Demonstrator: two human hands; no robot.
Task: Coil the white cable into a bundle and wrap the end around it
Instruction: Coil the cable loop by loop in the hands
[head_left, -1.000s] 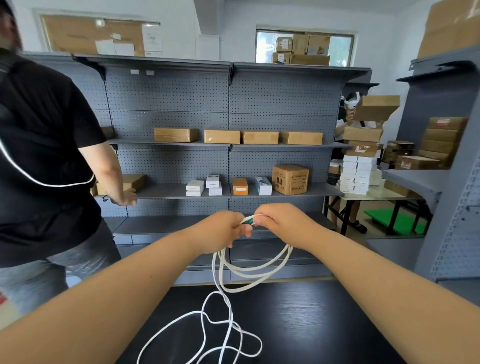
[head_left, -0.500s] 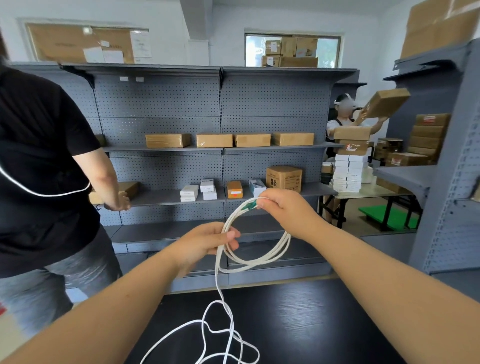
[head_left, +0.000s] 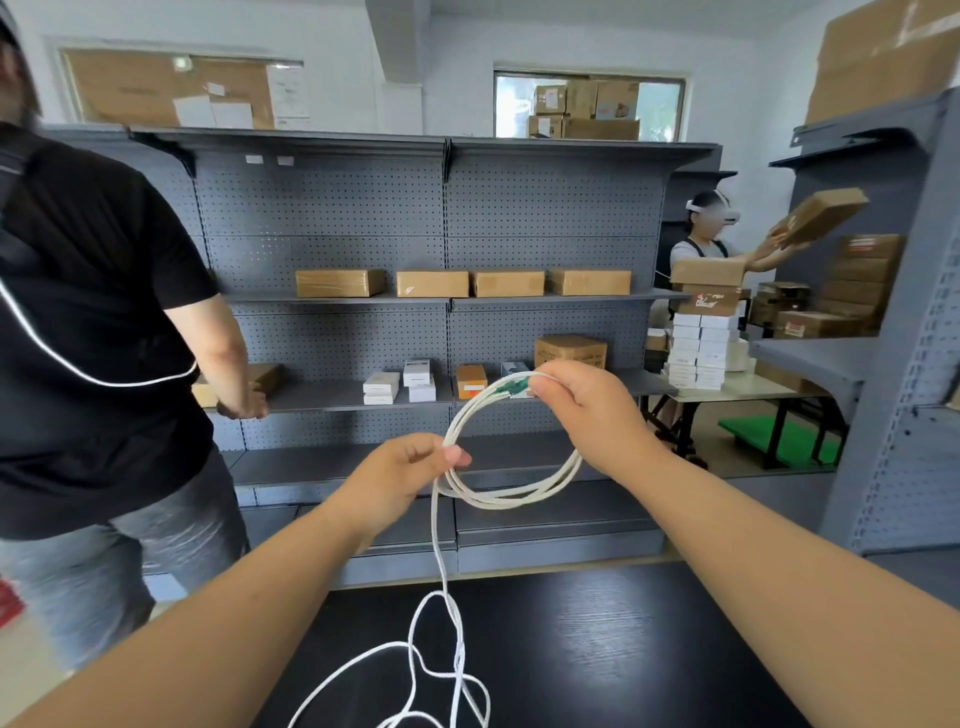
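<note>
While a person in black (head_left: 93, 322) stands left of the cable (head_left: 511, 496), grey shelves (head_left: 447, 312) rise behind it. Right hand (head_left: 582, 410) pinches the coil's top; left hand (head_left: 405, 473) grips its lower side, slack trailing onto the table (head_left: 623, 649).

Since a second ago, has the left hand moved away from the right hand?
Yes. The left hand has dropped down and left, drawing white cable; it was level with the right hand, and now sits below the shelf holding small boxes.

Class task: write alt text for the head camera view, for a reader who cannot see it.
Two bare hands hold a partly coiled white cable above a black table: the right hand grips the loops, the left hand pinches the strand trailing down.
</note>
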